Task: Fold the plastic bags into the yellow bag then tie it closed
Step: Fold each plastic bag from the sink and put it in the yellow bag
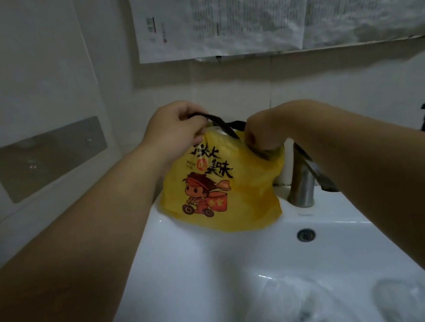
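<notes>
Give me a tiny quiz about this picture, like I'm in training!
1. True or false: the right hand is empty.
2. What does the left hand pinch? A) a spoon B) a black handle C) a toothbrush
3. Fill in: the tap stands to the ____ of the yellow bag.
Key: 1 false, it grips the yellow bag's top; 2 B; 3 right.
</notes>
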Demonstrator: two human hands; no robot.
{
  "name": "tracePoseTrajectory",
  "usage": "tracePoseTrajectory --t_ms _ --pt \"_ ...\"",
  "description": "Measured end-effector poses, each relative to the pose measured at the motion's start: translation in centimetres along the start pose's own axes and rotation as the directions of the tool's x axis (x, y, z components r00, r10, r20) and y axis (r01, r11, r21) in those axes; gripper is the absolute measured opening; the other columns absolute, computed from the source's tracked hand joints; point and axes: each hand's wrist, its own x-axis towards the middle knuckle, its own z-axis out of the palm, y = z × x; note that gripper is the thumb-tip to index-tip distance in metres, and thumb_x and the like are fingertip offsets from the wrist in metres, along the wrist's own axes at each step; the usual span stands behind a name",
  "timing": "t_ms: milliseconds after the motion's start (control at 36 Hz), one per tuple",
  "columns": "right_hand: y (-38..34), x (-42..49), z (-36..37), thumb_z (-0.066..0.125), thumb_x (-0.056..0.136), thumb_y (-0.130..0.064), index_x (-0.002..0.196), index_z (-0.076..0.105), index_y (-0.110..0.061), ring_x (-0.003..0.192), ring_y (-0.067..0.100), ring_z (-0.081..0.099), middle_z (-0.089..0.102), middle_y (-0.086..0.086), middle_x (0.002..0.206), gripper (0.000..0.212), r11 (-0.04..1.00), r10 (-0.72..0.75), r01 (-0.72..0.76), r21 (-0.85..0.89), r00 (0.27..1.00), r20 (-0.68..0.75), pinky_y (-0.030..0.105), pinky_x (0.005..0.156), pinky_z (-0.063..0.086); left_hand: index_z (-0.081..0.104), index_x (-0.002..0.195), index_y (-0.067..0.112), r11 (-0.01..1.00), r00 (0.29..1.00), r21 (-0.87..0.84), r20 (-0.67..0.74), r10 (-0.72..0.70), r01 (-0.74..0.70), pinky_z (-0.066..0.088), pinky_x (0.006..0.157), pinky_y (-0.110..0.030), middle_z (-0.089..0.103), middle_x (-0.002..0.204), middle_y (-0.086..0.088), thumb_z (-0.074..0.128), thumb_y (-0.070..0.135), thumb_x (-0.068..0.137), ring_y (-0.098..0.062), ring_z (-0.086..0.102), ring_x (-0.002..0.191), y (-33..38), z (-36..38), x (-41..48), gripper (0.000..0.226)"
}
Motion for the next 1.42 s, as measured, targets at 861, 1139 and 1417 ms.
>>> tracePoseTrajectory --t_ms 861,1139,1417 --pt "1.2 -12.8 4.4 0.051 0.094 -0.023 0.119 0.066 -0.013 0.105 0.016 0.060 0.067 0.003 0.115 0.030 0.835 0.105 0.296 0.464 0.742 -0.662 0.019 0.082 0.041 0.054 0.130 0.024 0.997 0.990 -0.013 -0.125 -0.072 0.071 0.053 0.092 -0.037 0.055 0.123 0.005 0.059 0.021 0.091 -0.017 0.062 0.101 2.1 1.6 -10.1 0.039" --pt "1.8 -17.5 15.3 0.055 0.091 -0.021 0.099 0.070 0.001 0.091 0.026 0.062 0.068 0.013 0.099 0.027 0.805 0.169 -0.007 0.594 0.961 -0.218 0.034 0.080 0.050 0.062 0.115 0.012 0.922 0.880 0.232 0.297 -0.370 0.309 0.044 0.075 -0.028 0.057 0.102 -0.002 0.060 0.021 0.094 -0.018 0.053 0.093 -2.7 7.0 -18.7 0.024" --pt "2.5 -17.6 19.6 0.048 0.098 -0.028 0.130 0.054 0.000 0.118 0.030 0.053 0.053 0.015 0.134 0.042 0.897 0.104 -0.165 0.411 0.980 0.168 0.033 0.098 0.042 0.033 0.150 0.028 0.495 0.371 0.807 0.588 -0.718 -0.322 0.026 0.112 -0.037 0.029 0.157 0.000 0.050 0.047 0.096 -0.023 0.031 0.141 -7.4 10.1 -22.1 0.059"
